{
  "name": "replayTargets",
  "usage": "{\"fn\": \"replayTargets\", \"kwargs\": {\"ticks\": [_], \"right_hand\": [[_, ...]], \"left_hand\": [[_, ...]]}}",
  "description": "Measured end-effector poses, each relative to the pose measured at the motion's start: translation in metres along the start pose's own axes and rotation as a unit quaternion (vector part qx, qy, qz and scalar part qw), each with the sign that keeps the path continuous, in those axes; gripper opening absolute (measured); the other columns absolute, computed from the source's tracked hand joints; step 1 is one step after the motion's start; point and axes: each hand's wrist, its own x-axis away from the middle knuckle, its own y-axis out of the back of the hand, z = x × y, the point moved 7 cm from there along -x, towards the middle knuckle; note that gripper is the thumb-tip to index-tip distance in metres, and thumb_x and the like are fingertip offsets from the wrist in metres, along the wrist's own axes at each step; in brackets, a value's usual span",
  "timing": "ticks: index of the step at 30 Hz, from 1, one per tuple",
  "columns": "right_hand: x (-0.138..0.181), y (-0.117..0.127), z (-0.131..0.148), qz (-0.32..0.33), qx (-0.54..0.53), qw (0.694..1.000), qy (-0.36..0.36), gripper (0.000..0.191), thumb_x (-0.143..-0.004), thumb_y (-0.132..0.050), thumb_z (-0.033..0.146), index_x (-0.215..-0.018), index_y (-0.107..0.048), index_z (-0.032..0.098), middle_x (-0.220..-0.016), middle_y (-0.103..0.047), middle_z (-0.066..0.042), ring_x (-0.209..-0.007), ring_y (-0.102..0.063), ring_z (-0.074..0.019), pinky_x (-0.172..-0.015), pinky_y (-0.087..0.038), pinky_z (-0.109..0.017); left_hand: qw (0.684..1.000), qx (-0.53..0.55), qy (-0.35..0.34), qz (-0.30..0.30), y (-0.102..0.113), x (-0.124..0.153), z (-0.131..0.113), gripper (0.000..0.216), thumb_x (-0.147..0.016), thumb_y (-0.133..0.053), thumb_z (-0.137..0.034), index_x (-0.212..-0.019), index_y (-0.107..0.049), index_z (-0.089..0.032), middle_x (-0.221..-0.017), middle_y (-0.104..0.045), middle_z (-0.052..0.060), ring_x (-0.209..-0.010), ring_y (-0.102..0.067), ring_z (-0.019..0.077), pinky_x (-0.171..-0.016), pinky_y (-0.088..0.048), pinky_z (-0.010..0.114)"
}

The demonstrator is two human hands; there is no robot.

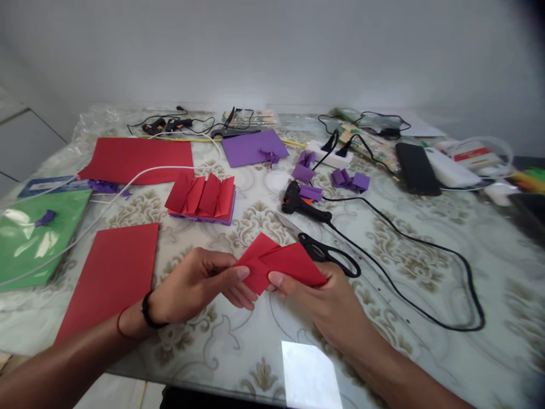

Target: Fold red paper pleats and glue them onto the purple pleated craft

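Both my hands hold one folded piece of red paper (279, 262) just above the patterned table (426, 295). My left hand (200, 287) pinches its left corner with thumb and fingers closed. My right hand (327, 301) grips its lower right side, thumb pressed on top. Black-handled scissors (323, 253) lie right behind the paper, touching its far edge. A stack of folded red pieces (203, 197) sits further back on purple ones.
A red sheet (113, 272) lies at my left, a larger red sheet (138, 158) behind it, a green sheet (34, 236) at far left. A purple sheet (253, 146), purple folded bits (351, 180), a black glue gun (300, 204) with its looping cable (426, 250), a power strip (330, 153) and a phone (417, 167) crowd the back.
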Motion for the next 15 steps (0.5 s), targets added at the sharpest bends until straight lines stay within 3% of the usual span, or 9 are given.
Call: {"fn": "replayTargets", "kwargs": {"ticks": [6,10,15], "right_hand": [[-0.003,0.0,-0.006,0.001,-0.015,1.0,0.002,0.035,-0.078,-0.086,0.053,-0.068,-0.08,0.02,-0.067,-0.072,-0.004,-0.063,-0.06,-0.0157,-0.059,-0.046,-0.026],[-0.002,-0.001,-0.006,0.005,-0.017,1.0,-0.001,0.037,-0.079,-0.086,0.052,-0.066,-0.075,0.019,-0.064,-0.067,-0.001,-0.058,-0.054,-0.0137,-0.054,-0.041,-0.026],[0.002,-0.012,0.001,0.047,0.01,0.999,-0.022,0.034,-0.079,-0.082,0.048,-0.066,-0.075,0.017,-0.056,-0.057,0.002,-0.052,-0.041,-0.0106,-0.049,-0.031,-0.024]], "left_hand": [[0.999,-0.041,-0.006,0.023,0.001,0.0,-0.002,0.048,-0.105,-0.058,-0.049,-0.083,-0.077,-0.011,-0.079,-0.083,0.013,-0.07,-0.082,0.0206,-0.064,-0.065,0.023],[0.996,-0.09,0.002,0.03,0.004,0.0,-0.002,0.046,-0.104,-0.057,-0.047,-0.083,-0.079,-0.012,-0.079,-0.082,0.011,-0.072,-0.08,0.0201,-0.066,-0.063,0.025],[0.985,-0.17,-0.012,0.026,0.002,-0.003,-0.004,0.029,-0.092,-0.073,-0.042,-0.093,-0.079,-0.014,-0.084,-0.078,0.005,-0.075,-0.069,0.0166,-0.068,-0.054,0.024]]}}
